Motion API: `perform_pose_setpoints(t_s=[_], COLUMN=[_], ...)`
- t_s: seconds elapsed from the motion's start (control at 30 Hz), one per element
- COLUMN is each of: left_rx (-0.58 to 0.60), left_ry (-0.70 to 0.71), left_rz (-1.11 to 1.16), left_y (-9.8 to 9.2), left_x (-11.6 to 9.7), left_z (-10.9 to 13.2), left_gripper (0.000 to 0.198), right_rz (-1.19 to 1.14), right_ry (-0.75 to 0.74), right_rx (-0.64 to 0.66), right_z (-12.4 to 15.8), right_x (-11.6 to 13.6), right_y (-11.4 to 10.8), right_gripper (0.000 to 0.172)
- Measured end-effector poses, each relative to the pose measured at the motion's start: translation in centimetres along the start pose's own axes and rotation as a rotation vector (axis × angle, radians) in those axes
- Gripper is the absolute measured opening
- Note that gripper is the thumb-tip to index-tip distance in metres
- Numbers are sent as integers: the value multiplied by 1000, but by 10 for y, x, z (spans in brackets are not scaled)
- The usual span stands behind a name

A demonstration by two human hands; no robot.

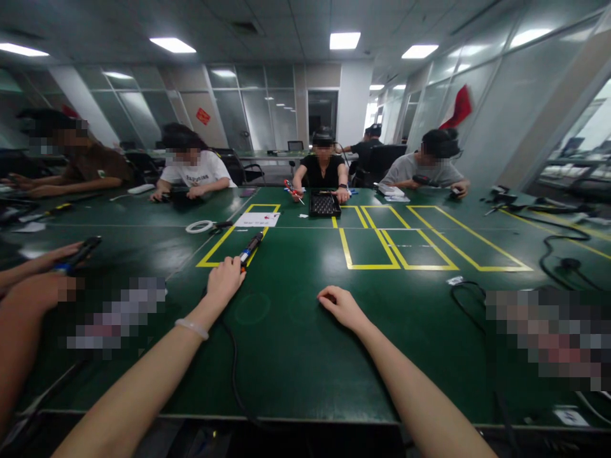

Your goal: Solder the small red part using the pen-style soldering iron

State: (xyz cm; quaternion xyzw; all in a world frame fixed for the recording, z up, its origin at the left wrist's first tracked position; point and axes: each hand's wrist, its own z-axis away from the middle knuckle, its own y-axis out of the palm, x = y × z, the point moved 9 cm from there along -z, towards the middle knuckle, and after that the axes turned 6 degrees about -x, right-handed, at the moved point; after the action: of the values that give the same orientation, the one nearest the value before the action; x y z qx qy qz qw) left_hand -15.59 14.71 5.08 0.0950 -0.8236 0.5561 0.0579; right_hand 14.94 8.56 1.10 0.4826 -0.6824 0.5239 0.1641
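Note:
My left hand (226,278) is closed around a black stick-shaped tool with a blue band (250,249). The tool tilts up and away to the right, and a bit of orange shows beside my fingers. Its exact kind is not clear. My right hand (342,306) rests on the green table (291,356) with its fingers curled in, and nothing shows in it. In front of my left hand lies a white sheet (258,219) inside a yellow tape outline. A black cable (233,356) runs from near my left wrist toward the table's front edge.
Yellow tape rectangles (372,267) mark the table ahead and to the right. Across it, a person handles a black tray (325,205). A coiled white cable (199,226) lies left. At far left, another person's hand (52,257) holds a dark tool. Black cables (548,245) cover the right side.

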Motion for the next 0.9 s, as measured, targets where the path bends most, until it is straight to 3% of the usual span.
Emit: perform_pose_setpoints(t_s=[0.4,0.53,0.6,0.67,0.8,0.9], left_rx=[38,7,-41,-16,178,328], left_ry=[-103,-143,-115,-54,144,170], left_rz=[41,113,231,447,976,1212], left_y=[-4,-20,-35,-45,-54,-48], left_x=[6,3,-11,-37,-110,-148], left_z=[-1,-4,-4,1,25,48], left_gripper=[40,38,36,31,26,33], right_rz=[10,9,8,3,-67,-189], right_ry=[-1,3,0,-2,19,41], right_rx=[8,5,5,5,-1,-8], right_z=[-1,-1,-1,-1,-1,0], right_x=[2,0,1,2,4,6], right_y=[1,1,1,1,2,3], right_gripper=[13,13,13,13,15,21])
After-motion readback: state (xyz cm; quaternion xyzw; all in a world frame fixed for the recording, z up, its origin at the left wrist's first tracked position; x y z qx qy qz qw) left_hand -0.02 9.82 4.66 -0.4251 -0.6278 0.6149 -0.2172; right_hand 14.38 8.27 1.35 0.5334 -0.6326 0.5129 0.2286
